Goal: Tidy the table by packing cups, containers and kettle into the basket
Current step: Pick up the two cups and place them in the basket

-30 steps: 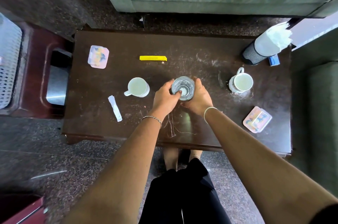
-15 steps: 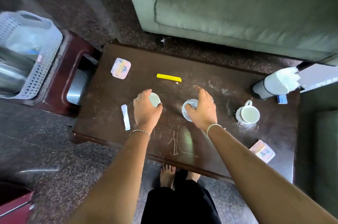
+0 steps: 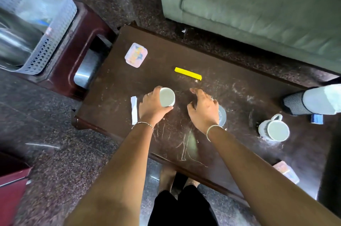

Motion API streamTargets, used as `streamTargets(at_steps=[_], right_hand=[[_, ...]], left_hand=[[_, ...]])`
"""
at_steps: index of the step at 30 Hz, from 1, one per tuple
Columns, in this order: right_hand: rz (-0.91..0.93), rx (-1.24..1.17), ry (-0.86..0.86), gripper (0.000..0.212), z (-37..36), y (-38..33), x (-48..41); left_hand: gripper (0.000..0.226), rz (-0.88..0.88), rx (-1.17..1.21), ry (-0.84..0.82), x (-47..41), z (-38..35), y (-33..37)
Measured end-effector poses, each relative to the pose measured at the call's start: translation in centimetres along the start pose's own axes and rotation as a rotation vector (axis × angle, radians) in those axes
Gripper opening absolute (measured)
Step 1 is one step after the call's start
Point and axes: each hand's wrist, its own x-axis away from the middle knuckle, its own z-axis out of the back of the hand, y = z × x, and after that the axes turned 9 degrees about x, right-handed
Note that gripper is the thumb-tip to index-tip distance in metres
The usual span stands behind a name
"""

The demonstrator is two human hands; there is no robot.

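Observation:
On the dark wooden table (image 3: 239,152) my left hand (image 3: 152,107) grips a white cup (image 3: 167,96) from its left side. My right hand (image 3: 202,108) hovers with loosely spread fingers just left of a clear glass (image 3: 222,115), which it partly hides; it holds nothing. A second white mug (image 3: 275,130) stands at the right. One small pastel-lidded container (image 3: 136,55) lies at the far left corner, another (image 3: 286,172) at the near right edge. The white perforated basket (image 3: 55,28) sits off the table at the upper left with a steel kettle (image 3: 16,41) inside.
The basket rests on a maroon stool (image 3: 77,56) beside the table's left end. A yellow stick packet (image 3: 188,74), a white sachet (image 3: 134,109) and a mesh tissue holder (image 3: 311,102) lie on the table. A green sofa (image 3: 258,4) stands behind.
Both hands were around the glass; my left hand went left and took hold of the white cup. My right hand has slid off the glass to the left. The view turned toward the basket.

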Motion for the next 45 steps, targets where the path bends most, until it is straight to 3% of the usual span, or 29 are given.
streamTargets(at_steps=[8,14,18,20,23,27,31,35,40,45], right_hand=[[-0.080,-0.047,0.110,0.040,3.7,1.2,-0.2],[-0.209,-0.072,0.183,0.040,8.1,4.8,0.9],[-0.354,0.022,0.330,0.033,8.8,9.9,3.6],[-0.487,0.043,0.387,0.044,8.2,13.1,5.1],[-0.687,0.006,0.392,0.081,7.2,17.2,6.6],[-0.737,-0.161,0.239,0.113,5.6,21.1,7.3],[-0.709,-0.428,0.169,0.100,4.3,22.9,7.1],[-0.667,-0.476,0.233,0.088,3.4,23.8,7.0],[-0.745,-0.480,0.235,0.086,2.6,24.3,6.6],[-0.754,-0.553,0.318,0.067,3.2,23.2,6.8]], left_hand=[[0.072,-0.073,0.194,0.174,0.9,2.2,3.9],[0.067,-0.278,0.303,0.143,1.7,2.5,11.8],[0.063,-0.351,0.360,0.089,3.8,0.0,15.9],[0.062,-0.376,0.402,0.041,4.8,-1.8,17.4],[0.061,-0.418,0.400,-0.009,6.0,-4.3,18.8],[0.061,-0.437,0.370,-0.028,6.6,-6.7,19.5],[0.061,-0.452,0.328,-0.008,6.9,-8.1,19.5],[0.063,-0.458,0.335,0.011,7.4,-8.6,19.1],[0.067,-0.435,0.359,0.037,7.6,-8.3,18.5],[0.066,-0.413,0.382,0.060,7.9,-6.6,17.7]])
